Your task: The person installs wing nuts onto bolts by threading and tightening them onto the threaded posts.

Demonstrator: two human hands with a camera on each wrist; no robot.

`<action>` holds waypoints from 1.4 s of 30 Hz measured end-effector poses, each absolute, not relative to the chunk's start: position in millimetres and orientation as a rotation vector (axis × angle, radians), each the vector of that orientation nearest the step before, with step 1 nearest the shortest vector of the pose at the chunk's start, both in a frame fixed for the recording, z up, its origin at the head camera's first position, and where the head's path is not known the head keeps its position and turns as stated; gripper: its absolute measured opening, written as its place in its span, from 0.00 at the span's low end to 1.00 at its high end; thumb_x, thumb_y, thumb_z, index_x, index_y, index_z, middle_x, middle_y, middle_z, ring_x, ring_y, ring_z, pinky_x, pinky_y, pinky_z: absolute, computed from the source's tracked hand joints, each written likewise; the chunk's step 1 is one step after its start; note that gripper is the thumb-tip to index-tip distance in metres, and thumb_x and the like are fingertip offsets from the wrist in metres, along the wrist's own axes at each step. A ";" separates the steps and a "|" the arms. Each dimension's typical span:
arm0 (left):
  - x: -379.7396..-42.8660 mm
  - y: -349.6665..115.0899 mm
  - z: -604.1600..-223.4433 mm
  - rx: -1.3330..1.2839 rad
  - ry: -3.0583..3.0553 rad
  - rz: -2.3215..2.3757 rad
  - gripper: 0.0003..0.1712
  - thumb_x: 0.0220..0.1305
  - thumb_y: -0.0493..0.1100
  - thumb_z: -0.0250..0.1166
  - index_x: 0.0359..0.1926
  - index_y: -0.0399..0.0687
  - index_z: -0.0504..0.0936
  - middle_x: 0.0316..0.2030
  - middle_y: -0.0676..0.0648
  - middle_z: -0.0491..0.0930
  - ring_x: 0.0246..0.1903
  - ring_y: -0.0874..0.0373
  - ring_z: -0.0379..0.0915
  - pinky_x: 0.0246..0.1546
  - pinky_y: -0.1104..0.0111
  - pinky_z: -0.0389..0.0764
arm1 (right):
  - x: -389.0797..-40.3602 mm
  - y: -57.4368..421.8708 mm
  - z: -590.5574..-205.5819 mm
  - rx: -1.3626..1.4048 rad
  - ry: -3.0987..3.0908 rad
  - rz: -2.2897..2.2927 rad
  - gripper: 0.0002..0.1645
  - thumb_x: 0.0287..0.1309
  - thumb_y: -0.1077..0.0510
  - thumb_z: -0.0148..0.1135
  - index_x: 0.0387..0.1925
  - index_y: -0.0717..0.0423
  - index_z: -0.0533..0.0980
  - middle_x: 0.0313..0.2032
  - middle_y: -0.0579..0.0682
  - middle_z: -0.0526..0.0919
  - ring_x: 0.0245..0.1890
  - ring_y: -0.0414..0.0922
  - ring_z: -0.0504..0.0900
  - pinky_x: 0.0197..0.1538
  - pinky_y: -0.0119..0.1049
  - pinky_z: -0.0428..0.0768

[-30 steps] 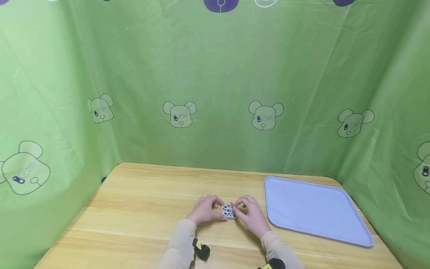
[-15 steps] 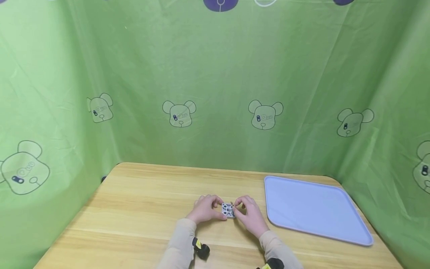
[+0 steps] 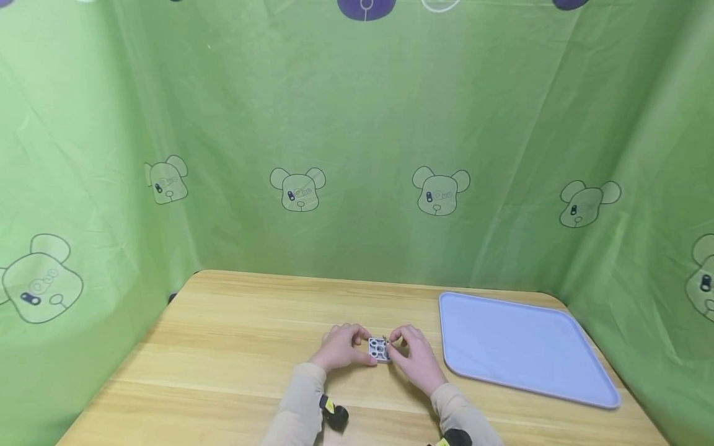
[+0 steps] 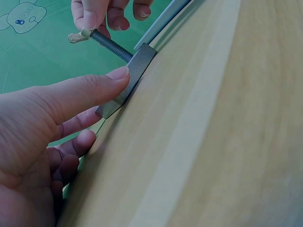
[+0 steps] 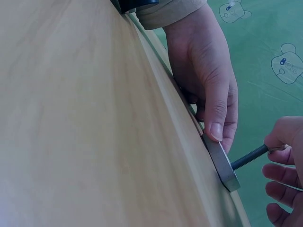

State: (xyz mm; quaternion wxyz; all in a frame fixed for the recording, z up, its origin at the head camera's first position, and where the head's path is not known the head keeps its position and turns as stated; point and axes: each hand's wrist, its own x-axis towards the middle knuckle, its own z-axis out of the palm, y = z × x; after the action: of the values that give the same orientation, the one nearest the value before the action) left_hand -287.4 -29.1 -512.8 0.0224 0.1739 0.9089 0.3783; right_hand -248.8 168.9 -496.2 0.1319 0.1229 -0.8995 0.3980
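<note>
A small square grey metal plate [image 3: 378, 350] with several holes lies flat on the wooden table. My left hand [image 3: 341, 349] grips it from the left, thumb on the near edge and fingers at the far side. A dark threaded bolt [image 4: 111, 46] stands up from the plate near its right end, roughly square to it. The bolt's top carries a brass-coloured head [image 4: 78, 36], which the thumb and index finger of my right hand [image 3: 417, 360] pinch. The other right fingers hang loosely curled beside the bolt. The bolt's lower end is hidden at the plate [image 5: 220, 163].
A pale blue tray [image 3: 524, 347] lies to the right of my right hand, near the table's right edge. Green curtains [image 3: 357, 124] with bear drawings surround the table [image 3: 251, 322]. A black wrist camera [image 3: 337, 418] is strapped under my left sleeve.
My right fingers have shifted very slightly to the left at the bolt's head. The left hand and the plate have stayed in place.
</note>
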 end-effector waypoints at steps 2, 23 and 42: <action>-287.7 -29.2 -513.2 0.537 2.816 1.172 0.29 0.37 0.58 0.79 0.43 0.59 0.82 0.31 0.57 0.73 0.33 0.62 0.61 0.43 0.64 0.59 | -248.7 168.9 -495.9 0.363 -2.605 1.151 0.08 0.52 0.60 0.67 0.33 0.47 0.76 0.37 0.44 0.78 0.39 0.43 0.74 0.45 0.37 0.72; -286.1 -30.1 -509.9 0.534 2.799 1.193 0.30 0.37 0.58 0.79 0.44 0.57 0.82 0.31 0.56 0.74 0.33 0.61 0.61 0.42 0.65 0.59 | -251.0 177.5 -494.1 0.477 -2.563 1.070 0.08 0.53 0.60 0.69 0.36 0.47 0.80 0.42 0.44 0.80 0.46 0.46 0.78 0.51 0.47 0.78; -284.6 -30.0 -506.4 0.531 2.795 1.183 0.29 0.38 0.57 0.79 0.44 0.57 0.82 0.31 0.56 0.74 0.33 0.61 0.61 0.42 0.65 0.59 | -254.2 182.5 -496.0 0.569 -2.581 1.002 0.08 0.54 0.58 0.68 0.36 0.44 0.80 0.44 0.44 0.80 0.51 0.47 0.75 0.55 0.52 0.74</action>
State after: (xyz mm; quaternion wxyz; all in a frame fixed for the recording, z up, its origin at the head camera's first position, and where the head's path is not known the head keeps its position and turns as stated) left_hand -284.6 -30.0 -506.4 0.0300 0.1722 0.9067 0.3839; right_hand -254.2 182.5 -496.0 0.1566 0.1987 -0.9019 0.3502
